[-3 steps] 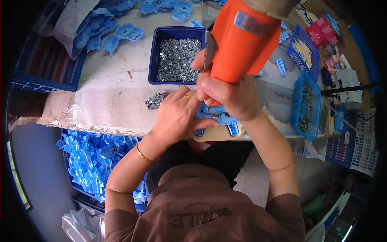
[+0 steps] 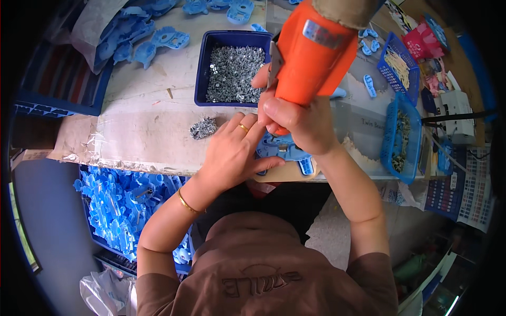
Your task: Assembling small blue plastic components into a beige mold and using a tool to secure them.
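Note:
My right hand (image 2: 295, 124) is closed round an orange power screwdriver (image 2: 313, 58), fingers at the metal lever on its left side. The tool's lower end points down at a blue plastic part (image 2: 287, 151); its tip is hidden behind my hand. That part lies on a tan board (image 2: 290, 173) at the table's front edge. Over the left end of the part rests my left hand (image 2: 229, 150), its thumb along the near side and its fingertips partly hidden by the right hand. Beside the left fingers sits a small heap of screws (image 2: 203, 128).
A dark blue tray (image 2: 201, 79) of small metal screws stands beyond my hands. Blue plastic parts (image 2: 171, 38) lie at the back left, and more fill a crate (image 2: 113, 210) below the table. On the right are a light blue basket (image 2: 389, 152) and a dark blue basket (image 2: 387, 68).
The orange screwdriver has shifted slightly left and down relative to the tray, with my right hand on it. My left hand stays nearly in place. The whole view has moved a little.

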`<state>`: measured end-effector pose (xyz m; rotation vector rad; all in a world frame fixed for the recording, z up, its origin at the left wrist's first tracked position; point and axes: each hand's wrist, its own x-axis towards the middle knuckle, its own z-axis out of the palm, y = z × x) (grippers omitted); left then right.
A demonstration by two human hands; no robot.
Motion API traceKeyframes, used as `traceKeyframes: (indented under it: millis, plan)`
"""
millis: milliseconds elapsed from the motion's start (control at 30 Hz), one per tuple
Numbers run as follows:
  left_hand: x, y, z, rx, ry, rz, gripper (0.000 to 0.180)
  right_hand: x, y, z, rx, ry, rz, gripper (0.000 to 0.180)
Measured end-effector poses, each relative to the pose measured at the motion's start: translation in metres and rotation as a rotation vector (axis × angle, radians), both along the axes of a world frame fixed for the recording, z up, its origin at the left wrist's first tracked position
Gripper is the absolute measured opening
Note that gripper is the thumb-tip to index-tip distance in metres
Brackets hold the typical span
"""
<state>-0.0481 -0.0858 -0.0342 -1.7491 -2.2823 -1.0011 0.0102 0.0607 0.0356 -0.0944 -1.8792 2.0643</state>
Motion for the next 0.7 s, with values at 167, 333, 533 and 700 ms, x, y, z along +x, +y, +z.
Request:
traceKeyframes:
  millis: [167, 333, 533, 700]
  plan:
    - [0.004, -0.001, -0.011, -0.041, 0.000, 0.061, 0.068, -0.003, -0.002, -0.011, -0.039, 0.004, 0.009, 0.029]
    - [0.004, -0.003, -0.018, -0.055, 0.021, 0.050, 0.067, 0.001, -0.001, -0.021, 0.037, -0.021, 0.049, 0.026]
    - [0.007, -0.003, -0.022, -0.079, 0.055, 0.073, 0.065, 0.000, -0.009, -0.036, 0.086, 0.173, -0.045, 0.025]
    - [0.008, -0.001, -0.021, -0.054, 0.044, 0.072, 0.070, 0.000, -0.003, -0.021, -0.024, 0.042, 0.016, 0.030]
